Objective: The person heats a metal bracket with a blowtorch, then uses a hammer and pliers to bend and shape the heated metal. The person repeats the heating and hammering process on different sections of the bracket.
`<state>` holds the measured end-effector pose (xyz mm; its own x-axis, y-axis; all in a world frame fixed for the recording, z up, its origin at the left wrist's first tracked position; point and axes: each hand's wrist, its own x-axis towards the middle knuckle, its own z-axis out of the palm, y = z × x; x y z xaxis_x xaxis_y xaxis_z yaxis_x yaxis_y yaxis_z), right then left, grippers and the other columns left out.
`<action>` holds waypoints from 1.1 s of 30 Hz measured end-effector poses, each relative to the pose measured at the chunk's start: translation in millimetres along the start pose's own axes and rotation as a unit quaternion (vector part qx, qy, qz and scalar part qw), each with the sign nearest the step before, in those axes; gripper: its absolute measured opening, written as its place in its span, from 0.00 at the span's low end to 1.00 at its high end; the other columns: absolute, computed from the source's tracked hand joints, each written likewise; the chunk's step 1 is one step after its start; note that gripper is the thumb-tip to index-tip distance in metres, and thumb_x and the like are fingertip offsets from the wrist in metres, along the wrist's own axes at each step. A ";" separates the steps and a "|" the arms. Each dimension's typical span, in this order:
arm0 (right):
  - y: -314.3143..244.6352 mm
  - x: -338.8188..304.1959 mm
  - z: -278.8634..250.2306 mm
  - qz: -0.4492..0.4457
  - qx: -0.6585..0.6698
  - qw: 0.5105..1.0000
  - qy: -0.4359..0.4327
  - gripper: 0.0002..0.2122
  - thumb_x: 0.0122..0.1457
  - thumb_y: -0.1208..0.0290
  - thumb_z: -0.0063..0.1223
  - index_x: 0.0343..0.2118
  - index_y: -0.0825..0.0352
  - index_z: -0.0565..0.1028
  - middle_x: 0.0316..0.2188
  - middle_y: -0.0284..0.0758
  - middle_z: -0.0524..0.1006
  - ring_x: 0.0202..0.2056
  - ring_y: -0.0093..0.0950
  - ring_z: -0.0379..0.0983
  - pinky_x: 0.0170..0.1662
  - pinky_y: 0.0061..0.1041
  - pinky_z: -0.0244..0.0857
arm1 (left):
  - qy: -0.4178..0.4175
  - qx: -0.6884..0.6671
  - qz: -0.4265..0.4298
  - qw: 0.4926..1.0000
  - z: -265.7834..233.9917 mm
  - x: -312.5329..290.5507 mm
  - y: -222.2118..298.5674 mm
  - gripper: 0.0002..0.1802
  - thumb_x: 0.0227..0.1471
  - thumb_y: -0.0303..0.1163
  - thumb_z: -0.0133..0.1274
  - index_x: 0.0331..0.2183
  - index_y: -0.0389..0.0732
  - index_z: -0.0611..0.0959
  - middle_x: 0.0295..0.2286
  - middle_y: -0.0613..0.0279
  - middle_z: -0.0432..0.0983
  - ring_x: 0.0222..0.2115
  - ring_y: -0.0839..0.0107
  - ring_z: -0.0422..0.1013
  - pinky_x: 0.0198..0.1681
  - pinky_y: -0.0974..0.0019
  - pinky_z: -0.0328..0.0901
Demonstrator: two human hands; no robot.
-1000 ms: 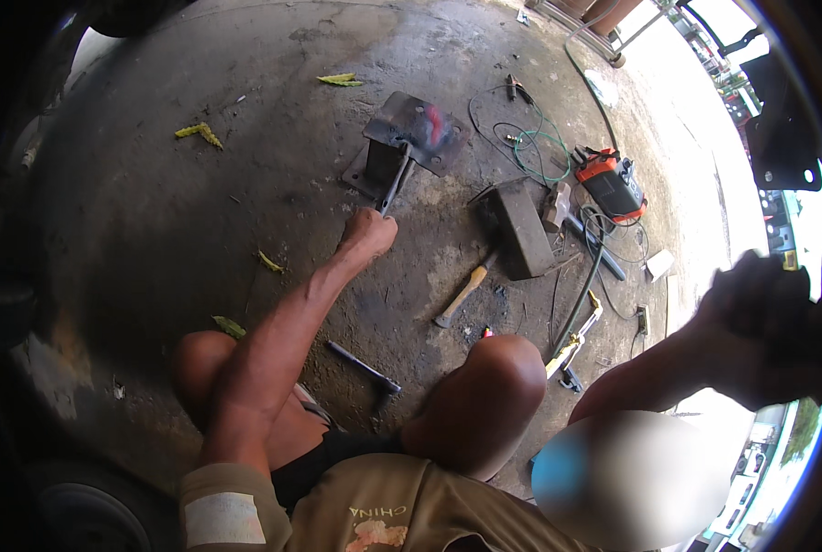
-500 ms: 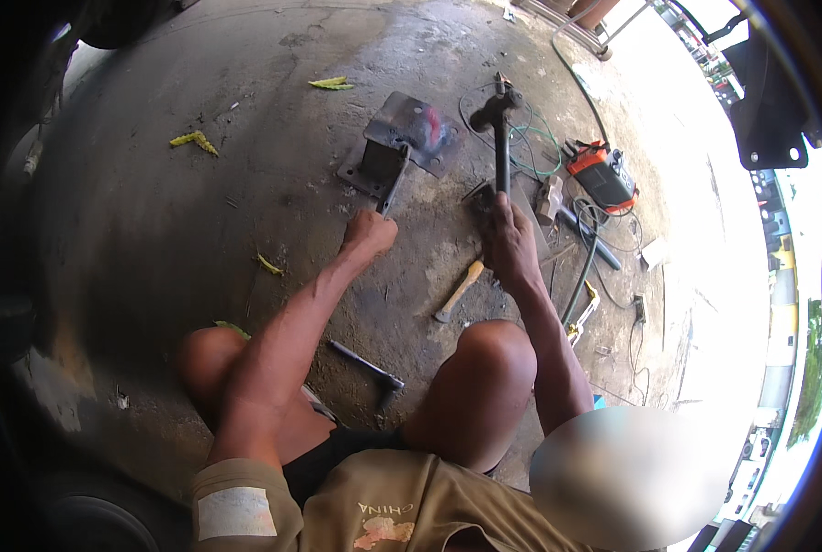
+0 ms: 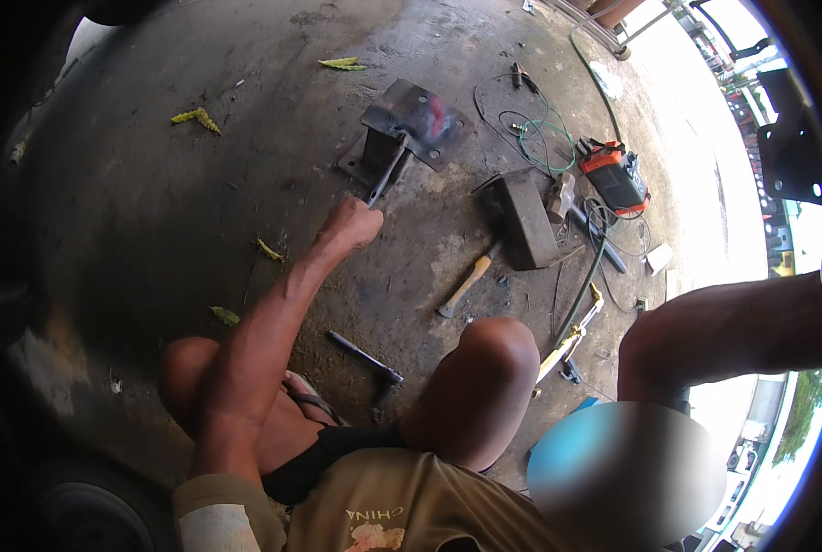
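My left hand is closed around the near end of a long metal bar tool. I cannot make out its exact kind. The bar slants up and away, and its far end meets a welded steel bracket. This bracket has a holed plate on top with a reddish patch, a dark upright wall and a lower plate on the ground. My right arm is raised and bent out to the right. The forearm runs off into the dark rim, so the hand and whatever it holds are out of sight.
Right of the bracket lie a dark steel channel piece, a wooden-handled tool and a sledgehammer. An orange-and-black machine stands beyond, among cables. A ratchet wrench lies before my knees. Yellow leaves dot the concrete.
My right hand, which held a hammer upright beside the bracket, has swung up and right out of view. My left hand has shifted slightly left and nearer with the bar.
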<state>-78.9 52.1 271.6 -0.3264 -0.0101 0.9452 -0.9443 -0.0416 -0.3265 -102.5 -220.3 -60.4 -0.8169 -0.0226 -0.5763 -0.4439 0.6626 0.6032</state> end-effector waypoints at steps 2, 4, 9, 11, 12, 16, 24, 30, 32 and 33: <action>61.7 -71.3 18.3 0.080 -0.099 0.992 0.020 0.20 0.71 0.49 0.37 0.32 0.63 0.68 0.19 0.26 0.65 0.17 0.19 0.59 0.17 0.22 0.53 | 0.012 0.001 -0.018 1.000 -1.1 -2.3 -10.2 0.22 0.50 0.36 0.46 0.37 0.27 0.82 0.36 0.37 0.79 0.39 0.49 0.78 0.42 0.50 0.69; 113.5 -193.6 27.3 0.262 -0.213 0.941 -0.019 0.20 0.72 0.50 0.35 0.31 0.62 0.69 0.19 0.26 0.66 0.18 0.19 0.61 0.19 0.22 0.55 | -0.006 -0.004 -0.010 1.000 1.3 -0.5 -0.5 0.22 0.50 0.36 0.45 0.38 0.27 0.82 0.36 0.37 0.79 0.39 0.49 0.78 0.42 0.49 0.69; 83.2 -223.8 36.2 0.761 -0.057 0.646 0.033 0.20 0.70 0.48 0.40 0.30 0.62 0.67 0.16 0.23 0.62 0.14 0.15 0.56 0.16 0.20 0.51 | -0.020 -0.122 -0.040 0.992 -8.4 -5.4 11.6 0.22 0.50 0.36 0.45 0.39 0.27 0.81 0.35 0.38 0.79 0.36 0.49 0.78 0.39 0.51 0.69; 55.1 -219.7 27.3 0.710 -0.091 0.699 0.008 0.21 0.70 0.47 0.41 0.31 0.62 0.67 0.16 0.23 0.62 0.14 0.14 0.56 0.16 0.19 0.50 | 0.059 -0.026 0.011 0.998 5.5 18.1 -8.9 0.20 0.50 0.35 0.45 0.36 0.27 0.81 0.32 0.40 0.79 0.31 0.52 0.76 0.36 0.51 0.68; 37.1 -220.1 19.9 0.689 -0.115 0.715 0.004 0.21 0.69 0.47 0.42 0.32 0.63 0.67 0.16 0.22 0.62 0.14 0.14 0.55 0.16 0.18 0.49 | 0.084 0.025 0.035 0.996 12.6 11.7 -6.2 0.20 0.50 0.35 0.45 0.35 0.27 0.80 0.31 0.41 0.78 0.29 0.54 0.76 0.34 0.52 0.67; -25.1 -170.5 13.6 0.530 -0.138 0.836 0.039 0.21 0.69 0.47 0.42 0.38 0.66 0.69 0.16 0.24 0.63 0.14 0.13 0.56 0.15 0.16 0.49 | -0.003 -0.081 -0.043 0.996 -1.6 7.5 11.5 0.24 0.50 0.37 0.47 0.40 0.25 0.82 0.39 0.32 0.78 0.45 0.42 0.75 0.45 0.49 0.69; 3.6 2.0 -1.3 0.015 0.030 0.999 0.010 0.24 0.69 0.43 0.38 0.34 0.66 0.66 0.17 0.29 0.64 0.12 0.19 0.53 0.14 0.23 0.47 | -0.013 -0.038 -0.020 0.999 -2.1 1.3 5.4 0.24 0.50 0.38 0.47 0.39 0.26 0.82 0.42 0.31 0.77 0.45 0.41 0.75 0.49 0.50 0.68; 160.1 -236.5 26.3 0.650 -0.172 0.720 -0.173 0.25 0.70 0.45 0.37 0.24 0.62 0.63 0.15 0.26 0.62 0.12 0.23 0.52 0.17 0.29 0.51 | -0.008 -0.013 0.013 1.000 -6.8 13.8 9.3 0.24 0.50 0.38 0.47 0.41 0.28 0.83 0.42 0.33 0.78 0.45 0.43 0.76 0.48 0.50 0.69; 135.0 -220.2 45.0 0.709 -0.183 0.658 -0.176 0.25 0.69 0.44 0.39 0.22 0.60 0.63 0.13 0.23 0.58 0.12 0.22 0.52 0.17 0.28 0.50 | -0.012 -0.033 0.017 0.999 3.6 10.3 1.4 0.20 0.51 0.38 0.48 0.37 0.30 0.81 0.34 0.41 0.75 0.36 0.52 0.73 0.39 0.52 0.66; 116.8 -214.6 48.9 0.760 -0.077 0.641 -0.074 0.25 0.69 0.43 0.38 0.22 0.60 0.64 0.13 0.22 0.58 0.13 0.20 0.53 0.16 0.26 0.50 | 0.004 -0.071 0.005 0.997 0.5 10.0 3.4 0.18 0.52 0.39 0.49 0.32 0.31 0.80 0.26 0.48 0.73 0.26 0.59 0.69 0.29 0.54 0.63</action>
<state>-117.1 0.5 30.8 -0.8774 -0.0176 -0.4794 0.4634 0.2270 -0.8566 -112.1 -217.9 -64.4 -0.8250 -0.0230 -0.5647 -0.4822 0.5499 0.6820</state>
